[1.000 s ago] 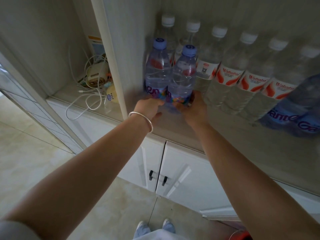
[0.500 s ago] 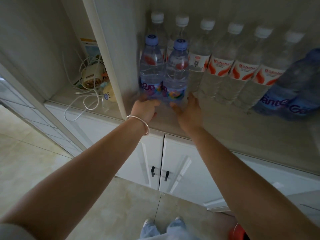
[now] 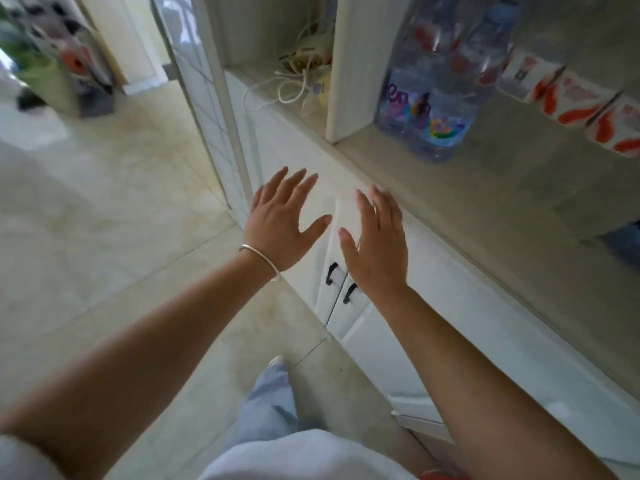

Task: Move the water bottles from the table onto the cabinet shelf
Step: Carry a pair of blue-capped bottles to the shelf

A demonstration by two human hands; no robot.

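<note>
Head view: one camera, looking down and forward; frame tilted and blurred.
Left hand [image 3: 282,223]: empty, fingers spread apart, palm down, in the air in front of the cabinet doors [image 3: 349,216]; a silver bangle [image 3: 261,259] on the wrist.
Right hand [image 3: 377,244]: empty, fingers straight and loosely apart, just right of the left hand, thumbs nearly meeting but not touching.
Grip: both hands apart and holding nothing.
Blue-label bottles [image 3: 429,98]: two, standing side by side on the cabinet shelf [image 3: 450,188], above and to the right of both hands, well clear of the fingertips. Long axis upright on the shelf, bases towards the hands, necks pointing away to the top of the frame; caps cut off or blurred.
Bottle position: hard against the white divider panel [image 3: 353,64] at the left end of the compartment, near the front edge.
Red-label bottles [image 3: 568,95]: a row further back and right of the blue-label pair, upright too; only lower bodies and labels show.
Left compartment: a tangle of white cables [image 3: 294,84], up and left of the left hand, beyond the divider.
Door handles [image 3: 341,284]: two black ones, below and between the wrists.
Floor [image 3: 104,237]: pale tile, below the forearms.
</note>
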